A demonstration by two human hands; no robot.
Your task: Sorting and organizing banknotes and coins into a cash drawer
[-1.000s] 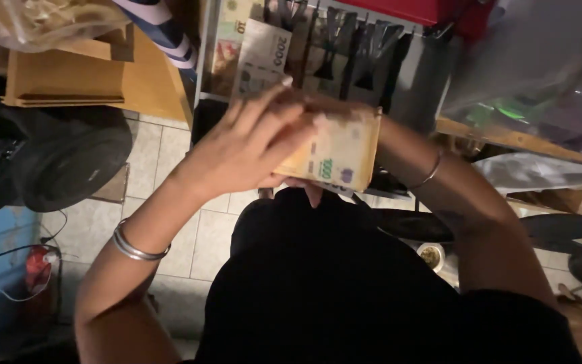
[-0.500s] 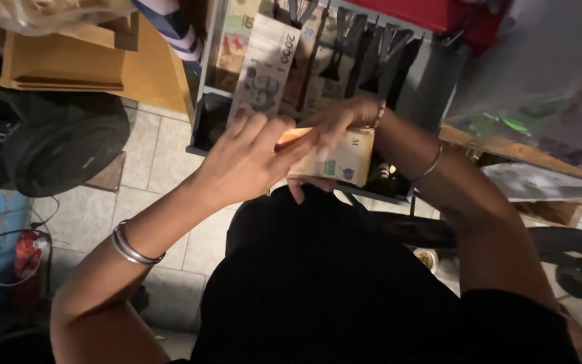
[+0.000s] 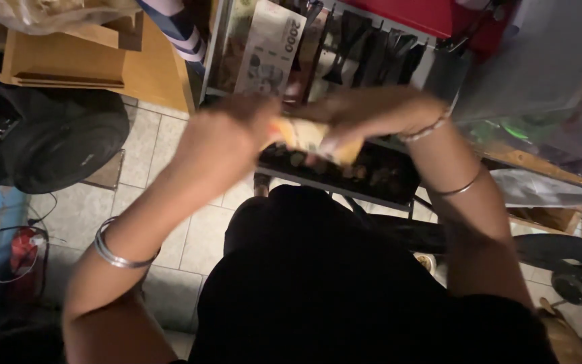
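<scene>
Both hands meet over an open cash drawer [image 3: 378, 185], blurred by motion. My left hand [image 3: 227, 138] and my right hand [image 3: 365, 111] grip a stack of yellowish banknotes [image 3: 308, 138] between them, held flat just above the drawer's front coin compartments. Only a small part of the stack shows between the fingers. A silver bangle sits on my left wrist and thin bracelets on my right wrist. A pale banknote [image 3: 271, 47] stands in a rear slot of the drawer.
Black clips [image 3: 372, 57] line the drawer's note slots. A wooden crate [image 3: 89, 64] and a dark round object [image 3: 62, 152] lie at left on the tiled floor [image 3: 170, 229]. A red thing with cable [image 3: 21, 249] is at far left. Clear plastic bags [image 3: 547, 94] are at right.
The hands have carried the banknote stack forward and down toward the drawer. The stack, broadly visible a second ago, is now mostly covered by both hands, and the view has shifted forward.
</scene>
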